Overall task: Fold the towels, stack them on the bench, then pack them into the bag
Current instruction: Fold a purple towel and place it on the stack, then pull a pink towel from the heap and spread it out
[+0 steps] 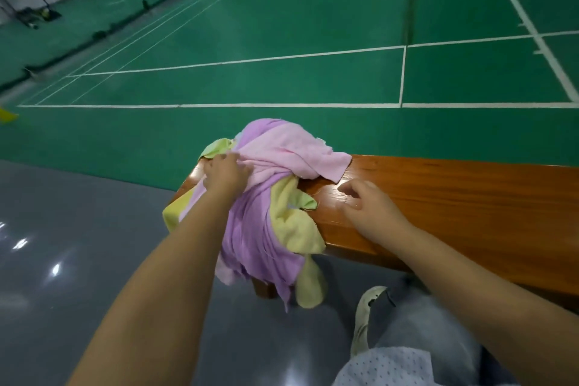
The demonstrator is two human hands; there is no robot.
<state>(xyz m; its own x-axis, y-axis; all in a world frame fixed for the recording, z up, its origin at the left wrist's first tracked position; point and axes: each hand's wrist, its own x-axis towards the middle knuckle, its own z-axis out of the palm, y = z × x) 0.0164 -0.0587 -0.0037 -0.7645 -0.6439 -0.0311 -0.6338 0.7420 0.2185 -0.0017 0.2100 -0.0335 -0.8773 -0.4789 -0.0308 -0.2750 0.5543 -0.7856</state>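
Nothing folded yet: my left hand [226,173] pinches the pink cloth towel [291,152] atop the tangled heap on the glossy wooden table [454,194]; my right hand [365,202] hovers loose, empty. Next, lift it free.

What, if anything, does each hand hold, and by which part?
The left hand grips the pink towel at its left edge atop the heap. The right hand holds nothing, hovering over the bench.
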